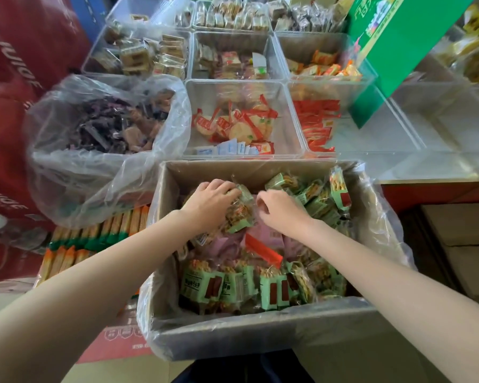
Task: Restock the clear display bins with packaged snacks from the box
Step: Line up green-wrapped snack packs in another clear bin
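Observation:
A cardboard box (260, 331) lined with clear plastic stands in front of me, full of green-labelled snack packets (271, 291). My left hand (212, 201) reaches into its far left part and grips a few of these packets (239, 214). My right hand (281, 210) is beside it over the middle of the box, fingers curled downward among the packets; whether it holds any is hidden. Just beyond the box stands a clear display bin (244, 87) with red-wrapped round crackers lying in its bottom.
More clear bins (327, 42) with assorted snacks fill the counter behind. A large clear plastic bag (75, 172) of dark snacks sits at the left. A green carton (398, 51) leans at the right. Orange-green packs (94, 233) lie low left, beside red cartons (14, 120).

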Demonstrator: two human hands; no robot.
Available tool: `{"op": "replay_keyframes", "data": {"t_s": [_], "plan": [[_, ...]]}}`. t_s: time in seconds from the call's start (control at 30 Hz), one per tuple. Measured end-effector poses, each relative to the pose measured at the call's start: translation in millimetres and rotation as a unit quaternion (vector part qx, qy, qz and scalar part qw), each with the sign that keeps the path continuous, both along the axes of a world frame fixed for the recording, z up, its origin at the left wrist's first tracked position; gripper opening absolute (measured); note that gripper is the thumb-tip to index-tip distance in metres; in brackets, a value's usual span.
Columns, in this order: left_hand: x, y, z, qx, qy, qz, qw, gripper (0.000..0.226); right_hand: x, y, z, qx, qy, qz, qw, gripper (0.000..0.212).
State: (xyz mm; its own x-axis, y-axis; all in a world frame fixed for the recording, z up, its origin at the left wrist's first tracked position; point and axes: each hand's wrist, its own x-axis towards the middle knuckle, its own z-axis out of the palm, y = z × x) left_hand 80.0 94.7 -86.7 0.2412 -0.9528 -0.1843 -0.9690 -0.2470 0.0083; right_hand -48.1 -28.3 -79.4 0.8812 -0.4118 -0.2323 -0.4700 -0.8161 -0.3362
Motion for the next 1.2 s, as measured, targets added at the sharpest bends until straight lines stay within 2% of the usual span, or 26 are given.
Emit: {"op": "replay_keyframes", "data": {"t_s": [0.03,0.1,0.17,0.2,0.3,0.43,0.5,0.6,0.67,0.8,0.93,1.03,1.1,1.2], "plan": [[1.6,-3.4,-0.3,0.037,-0.002,0.012,0.999,0.062,4.9,-0.6,-2.0,-0.009,-0.009,-0.012,1.000,0.026],[3.9,-7.9,0.0,0.096,0.035,0.030,0.994,0.069,13.2,1.6,-9.0,0.019,0.033,-0.009,0.999,0.049],[5.9,-10.7,0.9,0.118,0.078,0.035,0.989,0.069,15.1,9.1,-18.6,0.081,0.088,0.012,0.993,0.074],[6.6,-11.4,1.9,0.122,0.107,0.043,0.986,0.069,14.2,13.0,-23.5,0.100,0.089,0.015,0.991,0.078],[11.1,-11.7,9.1,0.147,0.181,0.066,0.970,0.063,5.4,21.1,-26.7,0.109,0.017,0.014,0.994,0.056],[20.3,-15.7,28.0,0.161,0.243,0.065,0.954,0.022,-1.8,7.8,1.2,0.099,0.088,0.111,0.985,0.042],[21.1,-20.0,32.2,0.096,0.236,0.068,0.964,0.016,0.3,-6.5,15.4,0.054,0.088,0.121,0.987,0.032],[13.2,-29.3,30.3,-0.055,0.210,0.075,0.973,0.009,0.2,-33.0,22.0,-0.005,-0.001,0.038,0.999,0.026],[5.1,-38.2,28.0,-0.076,0.220,0.045,0.972,0.013,-5.7,-52.8,20.9,-0.008,-0.020,-0.021,1.000,0.027],[-10.4,-54.5,23.9,0.007,0.229,0.002,0.974,0.042,-21.7,-73.2,13.5,0.007,0.042,-0.043,0.998,0.027],[-19.0,-61.5,13.1,0.046,0.215,-0.001,0.976,0.058,-28.7,-64.5,6.6,0.006,0.069,-0.061,0.996,0.020],[-25.1,-63.3,3.6,0.067,0.212,0.009,0.975,0.066,-30.1,-57.4,2.2,0.020,0.108,-0.065,0.992,0.038],[-26.4,-64.7,-2.9,0.079,0.188,0.001,0.979,0.067,-29.8,-53.3,-1.6,-0.007,0.130,-0.057,0.990,0.047],[-26.0,-65.2,-6.5,0.122,0.122,-0.039,0.984,0.066,-29.6,-50.1,-6.6,-0.040,0.112,-0.025,0.993,0.039]]}}
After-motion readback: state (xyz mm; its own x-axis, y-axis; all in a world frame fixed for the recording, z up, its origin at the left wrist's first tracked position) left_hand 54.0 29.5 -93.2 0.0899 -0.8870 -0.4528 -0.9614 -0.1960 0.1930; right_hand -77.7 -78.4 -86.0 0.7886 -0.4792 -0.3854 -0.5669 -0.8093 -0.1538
